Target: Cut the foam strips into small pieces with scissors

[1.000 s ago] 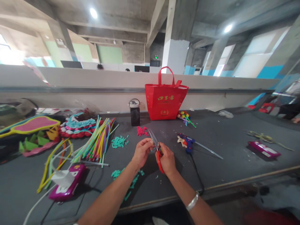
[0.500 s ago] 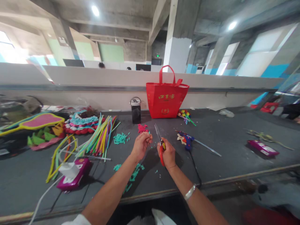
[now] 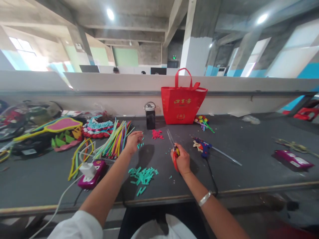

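My right hand (image 3: 181,160) is wrapped around the red and yellow handles of a pair of scissors (image 3: 171,138). The blades point up and away over the dark table. To the left, my left hand (image 3: 134,142) hovers above a small pile of short teal pieces (image 3: 140,144), partly covering it. Its fingers are stretched out and apart, and nothing shows between them. Nearer the front edge lies a larger pile of teal pieces (image 3: 144,176). Beyond the hands sits a small heap of pink-red pieces (image 3: 157,134).
Coloured pipe cleaners (image 3: 119,141) lie left of my left hand. A purple power strip (image 3: 93,176) with a white plug is in front of them. A blue glue gun (image 3: 204,149) lies right of the scissors. A black cup (image 3: 150,119) and red bag (image 3: 183,106) stand behind.
My left hand has moved left, away from the scissors, to the small teal pile, and its fingers have opened. My right hand still holds the scissors. The view has shifted slightly left.
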Demonstrator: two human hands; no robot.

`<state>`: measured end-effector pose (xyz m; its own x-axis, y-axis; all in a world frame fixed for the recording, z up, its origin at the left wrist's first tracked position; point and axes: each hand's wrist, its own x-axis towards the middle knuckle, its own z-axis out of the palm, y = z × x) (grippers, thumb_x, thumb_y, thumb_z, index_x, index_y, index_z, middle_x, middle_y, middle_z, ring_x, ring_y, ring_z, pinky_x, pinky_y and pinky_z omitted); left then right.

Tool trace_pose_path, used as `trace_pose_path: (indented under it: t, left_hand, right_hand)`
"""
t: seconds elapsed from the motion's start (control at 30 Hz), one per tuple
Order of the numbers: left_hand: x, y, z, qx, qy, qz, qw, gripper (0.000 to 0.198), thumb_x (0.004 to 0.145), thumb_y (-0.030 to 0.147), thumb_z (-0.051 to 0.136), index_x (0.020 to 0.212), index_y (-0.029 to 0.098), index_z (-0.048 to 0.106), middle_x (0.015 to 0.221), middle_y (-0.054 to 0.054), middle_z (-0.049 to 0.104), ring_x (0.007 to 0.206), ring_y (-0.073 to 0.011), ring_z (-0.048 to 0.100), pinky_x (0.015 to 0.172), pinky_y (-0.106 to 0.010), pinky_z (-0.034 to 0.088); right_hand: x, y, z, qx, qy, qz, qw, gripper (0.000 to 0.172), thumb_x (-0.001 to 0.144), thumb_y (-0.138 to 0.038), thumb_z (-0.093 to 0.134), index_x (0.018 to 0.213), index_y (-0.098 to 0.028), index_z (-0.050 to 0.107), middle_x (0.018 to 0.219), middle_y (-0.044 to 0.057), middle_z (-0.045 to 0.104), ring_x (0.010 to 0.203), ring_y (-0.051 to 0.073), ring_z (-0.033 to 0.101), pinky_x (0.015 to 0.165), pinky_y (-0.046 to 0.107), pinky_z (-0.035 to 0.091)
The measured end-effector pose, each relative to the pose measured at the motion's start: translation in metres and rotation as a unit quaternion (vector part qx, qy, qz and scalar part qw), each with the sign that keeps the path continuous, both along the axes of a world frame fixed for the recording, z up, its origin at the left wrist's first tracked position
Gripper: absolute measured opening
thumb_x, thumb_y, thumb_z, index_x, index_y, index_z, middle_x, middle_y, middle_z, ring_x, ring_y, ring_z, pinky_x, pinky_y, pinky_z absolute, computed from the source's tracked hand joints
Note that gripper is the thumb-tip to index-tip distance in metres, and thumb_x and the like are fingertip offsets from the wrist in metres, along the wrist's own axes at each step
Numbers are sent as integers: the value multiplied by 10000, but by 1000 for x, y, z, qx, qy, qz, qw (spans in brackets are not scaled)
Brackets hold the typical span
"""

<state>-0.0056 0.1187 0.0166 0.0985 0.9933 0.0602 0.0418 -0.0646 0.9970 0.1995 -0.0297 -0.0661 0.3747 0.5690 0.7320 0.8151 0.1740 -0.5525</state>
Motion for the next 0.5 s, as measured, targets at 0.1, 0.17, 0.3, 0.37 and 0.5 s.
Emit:
trace_pose_path:
  t: [0.1, 0.17, 0.3, 0.37, 0.5]
  left_hand:
    - [-4, 11, -12, 9, 60, 27, 998, 194, 575, 288, 586, 677, 123, 597, 534, 11, 523, 436, -77, 412, 456, -217, 325]
    - [-8, 15, -20, 21, 118, 40, 992, 149, 585, 269, 562, 633, 133, 599, 517, 5, 523, 447, -92, 420, 458, -224, 316]
    - [-21, 18, -29, 59, 240, 27, 969, 102, 564, 193, 573, 618, 157, 652, 531, -11, 574, 549, -150, 516, 533, -249, 362]
    - [-27, 16, -28, 82, 288, 12, 954, 94, 556, 153, 585, 596, 164, 669, 590, -34, 621, 645, -183, 565, 613, -268, 396]
    - [-29, -1, -15, 158, 370, -6, 916, 114, 629, 179, 602, 659, 176, 712, 836, -86, 686, 891, -241, 593, 770, -296, 407]
  right_hand:
    - [1, 0, 1, -4, -4, 5, 1000, 331, 803, -279, 509, 1088, -150, 617, 935, 78, 702, 795, 180, 663, 748, 299, 529]
    - [1, 0, 1, -5, -3, 6, 1000, 333, 798, -279, 512, 1083, -145, 620, 930, 78, 702, 777, 177, 661, 736, 292, 529]
    - [2, 0, -1, -9, -2, 13, 1000, 342, 781, -275, 520, 1087, -157, 619, 939, 72, 700, 743, 168, 651, 732, 288, 524]
    - [3, 0, -2, -11, -1, 13, 1000, 345, 780, -273, 518, 1091, -160, 616, 930, 68, 700, 734, 167, 649, 725, 289, 523]
    - [3, 1, -3, -15, 1, 17, 1000, 345, 780, -272, 517, 1095, -169, 613, 944, 66, 698, 785, 175, 653, 739, 294, 521]
